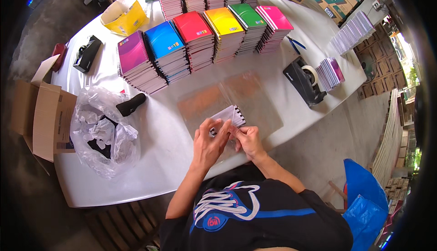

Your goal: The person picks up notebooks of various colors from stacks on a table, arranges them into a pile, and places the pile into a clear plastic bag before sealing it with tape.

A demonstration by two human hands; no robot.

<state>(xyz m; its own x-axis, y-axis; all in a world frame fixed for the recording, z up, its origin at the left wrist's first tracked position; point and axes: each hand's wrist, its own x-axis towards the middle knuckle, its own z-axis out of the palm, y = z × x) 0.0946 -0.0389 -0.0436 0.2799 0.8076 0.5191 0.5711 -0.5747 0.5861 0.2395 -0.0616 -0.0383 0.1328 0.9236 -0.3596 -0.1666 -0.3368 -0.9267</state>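
A small spiral notebook (226, 115), with a pale face and black binding along its edges, is between my two hands above the table. My left hand (210, 143) is closed around its near left side, fingers lying over the pages. Thumb and fingertips of my right hand (249, 142) pinch its near right corner. A thin clear strip or edge seems to cross the notebook, too fine to make out. Beneath both hands a clear plastic sheet (267, 111) lies flat on the white table, with an orange-brown patch showing through its far part.
Stacks of spiral notebooks in purple (133, 53), blue (165, 39), red (193, 24), yellow, green and pink stand ahead. Tape dispensers (306, 82) (87, 54) flank them. At left are a plastic bag of crumpled paper (105, 135), a black object (131, 105) and a cardboard box (53, 114).
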